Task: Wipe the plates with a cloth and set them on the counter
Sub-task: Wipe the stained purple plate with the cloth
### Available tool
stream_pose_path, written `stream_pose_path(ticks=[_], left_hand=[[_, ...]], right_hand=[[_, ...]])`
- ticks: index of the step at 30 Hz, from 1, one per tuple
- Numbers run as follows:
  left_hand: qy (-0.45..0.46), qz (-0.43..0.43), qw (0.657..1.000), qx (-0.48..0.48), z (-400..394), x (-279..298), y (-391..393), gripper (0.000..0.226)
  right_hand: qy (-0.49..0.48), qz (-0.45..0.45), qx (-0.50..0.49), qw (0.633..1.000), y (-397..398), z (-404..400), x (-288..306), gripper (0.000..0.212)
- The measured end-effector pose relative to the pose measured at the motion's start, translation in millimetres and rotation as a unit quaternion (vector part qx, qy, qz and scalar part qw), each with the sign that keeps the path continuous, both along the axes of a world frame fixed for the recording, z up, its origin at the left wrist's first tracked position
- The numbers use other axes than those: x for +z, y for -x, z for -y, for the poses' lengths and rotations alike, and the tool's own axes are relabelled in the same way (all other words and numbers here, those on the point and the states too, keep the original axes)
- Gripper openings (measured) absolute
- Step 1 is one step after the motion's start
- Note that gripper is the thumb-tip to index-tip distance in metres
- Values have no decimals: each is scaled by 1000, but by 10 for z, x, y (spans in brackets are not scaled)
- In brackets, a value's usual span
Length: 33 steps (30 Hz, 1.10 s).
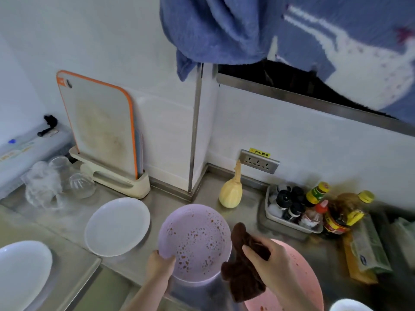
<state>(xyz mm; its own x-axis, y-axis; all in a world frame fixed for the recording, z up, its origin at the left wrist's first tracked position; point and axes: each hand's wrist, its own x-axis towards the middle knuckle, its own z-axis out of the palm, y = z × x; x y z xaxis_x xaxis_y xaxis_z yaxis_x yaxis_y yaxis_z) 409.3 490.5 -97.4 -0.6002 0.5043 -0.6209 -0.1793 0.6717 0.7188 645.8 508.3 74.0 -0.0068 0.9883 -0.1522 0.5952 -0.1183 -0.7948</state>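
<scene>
The lilac plate point(195, 241), speckled with brown spots, is tilted above the steel surface point(161, 198), its near rim pinched by the left hand point(160, 264). The right hand point(272, 263) grips a brown cloth point(241, 272) beside it. A clean white plate point(117, 226) lies left; a pink plate point(301, 272) lies right. White tiled walls point(314, 135) meet behind, with a cutting board point(101, 122) propped upright.

A bare strip of worktop point(166, 198) is left between the white plate point(117, 226) and the yellow gourd point(231, 194). Far left, the way is blocked by glass jars point(56, 180) and the cutting board rack point(107, 140). On the right, the worktop is crowded by a tray of bottles point(298, 209). Blue cloth point(269, 30) is hung overhead.
</scene>
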Motion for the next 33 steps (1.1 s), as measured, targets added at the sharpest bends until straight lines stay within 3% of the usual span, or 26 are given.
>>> stream_pose_path(ticks=[1, 4, 8, 11, 15, 17, 20, 23, 25, 29, 33], left_hand=[[9, 2, 1000, 12, -11, 13, -33, 23], [15, 34, 998, 45, -18, 120, -70, 1], [-35, 128, 990, 41, -60, 369, -76, 11], [-78, 125, 989, 10, 22, 709, 35, 18], [-168, 144, 975, -22, 244, 1368, 326, 26], [-231, 166, 958, -36, 328, 1748, 443, 38], [-336, 199, 919, -45, 419, 2268, 546, 44], [-412, 200, 888, -42, 483, 2713, 635, 47], [-452, 197, 869, -36, 514, 2960, 723, 42], [-496, 213, 842, -26, 528, 3260, 849, 43], [-496, 248, 831, -36, 467, 3472, 735, 25]], right_hand=[[2, 2, 7, 1000, -41, 6, 0, 24], [-2, 2, 13, 1000, -125, 45, 34, 23], [11, 3, 14, 1000, -218, 69, 198, 13], [18, 24, 2, 1000, -240, 21, 392, 21], [-81, 15, 15, 996, -13, -106, 882, 23], [-195, 24, 34, 980, 218, -168, 1155, 25], [-375, 133, 115, 910, 626, -257, 1404, 31], [-414, 297, 198, 837, 921, -307, 1327, 55], [-408, 322, 188, 833, 1010, -254, 1286, 67], [-449, 269, 171, 835, 1167, 37, 1353, 43], [-449, 260, 239, 821, 1495, 375, 1447, 43]])
